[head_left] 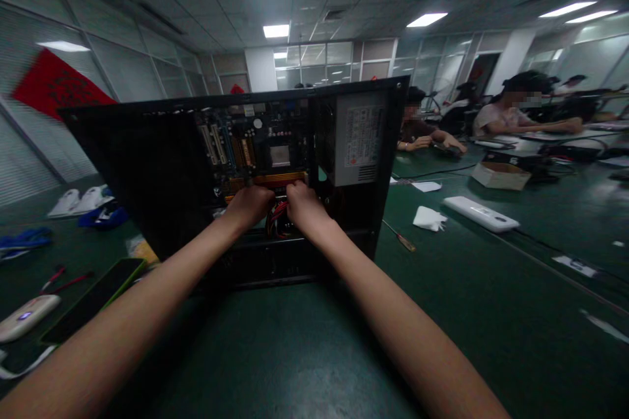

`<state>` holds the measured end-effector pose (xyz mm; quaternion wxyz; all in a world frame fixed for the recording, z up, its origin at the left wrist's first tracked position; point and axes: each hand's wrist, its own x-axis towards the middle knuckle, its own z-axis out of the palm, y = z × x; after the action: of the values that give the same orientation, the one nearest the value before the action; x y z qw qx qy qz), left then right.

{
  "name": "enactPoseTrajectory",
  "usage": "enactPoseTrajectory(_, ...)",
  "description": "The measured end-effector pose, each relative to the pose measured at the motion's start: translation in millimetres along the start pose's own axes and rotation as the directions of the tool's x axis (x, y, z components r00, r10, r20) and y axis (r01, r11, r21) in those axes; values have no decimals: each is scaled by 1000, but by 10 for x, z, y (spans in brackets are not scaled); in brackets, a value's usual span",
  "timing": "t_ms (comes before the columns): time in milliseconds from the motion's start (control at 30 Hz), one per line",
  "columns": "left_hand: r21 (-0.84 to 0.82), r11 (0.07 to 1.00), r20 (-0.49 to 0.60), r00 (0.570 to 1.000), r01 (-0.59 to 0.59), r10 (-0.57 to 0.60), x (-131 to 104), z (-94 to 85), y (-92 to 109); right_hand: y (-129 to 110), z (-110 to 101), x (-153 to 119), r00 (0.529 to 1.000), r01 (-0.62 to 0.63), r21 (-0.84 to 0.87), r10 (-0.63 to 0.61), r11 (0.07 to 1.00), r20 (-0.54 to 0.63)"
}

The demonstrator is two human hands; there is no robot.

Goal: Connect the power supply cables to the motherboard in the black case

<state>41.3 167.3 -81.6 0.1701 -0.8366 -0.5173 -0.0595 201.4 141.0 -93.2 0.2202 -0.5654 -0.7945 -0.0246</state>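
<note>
An opened black computer case [236, 97] stands in front of me on the green table, its inside facing me. The motherboard [228, 144] is mounted inside, with a power supply [361, 137] at the upper right. My left hand [250, 204] and my right hand [305, 206] are both inside the case, side by side, at the orange and yellow memory slots [280, 179]. Fingers on both hands are curled closed. Whatever lies between the fingertips is hidden. A bundle of red, yellow and black cables [278, 217] hangs between the two hands.
A screwdriver [405, 243], a crumpled tissue [429, 218] and a white power strip [480, 213] lie to the right, near an open cardboard box [501, 174]. On the left are a green-edged phone [95, 298] and a white device [28, 317]. Other people sit further right.
</note>
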Motion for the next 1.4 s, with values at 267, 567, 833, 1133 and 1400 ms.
enactPoseTrajectory(267, -166, 985, -21, 998, 48, -52, -70, 31, -35, -34, -14, -36, 1000, 1, -74, 1, 997, 23)
enactPoseTrajectory(567, -252, 955, -10, 986, 157, -165, -198, 13, -17, -47, 26, 11, 1000, 11, -146, -11, 989, -1)
enactPoseTrajectory(833, -213, 965, -9, 987, 153, -158, -241, 3, 43, -106, 19, 12, 999, -37, -200, 44, 979, 30)
enactPoseTrajectory(1133, -207, 964, 4, 986, 166, -169, -259, -45, 60, -127, -18, 3, 993, -107, -183, 113, 977, 20)
enactPoseTrajectory(1400, -203, 962, 60, 983, 180, -171, -248, -78, 64, -63, -30, -92, 989, -134, -173, 143, 976, 39)
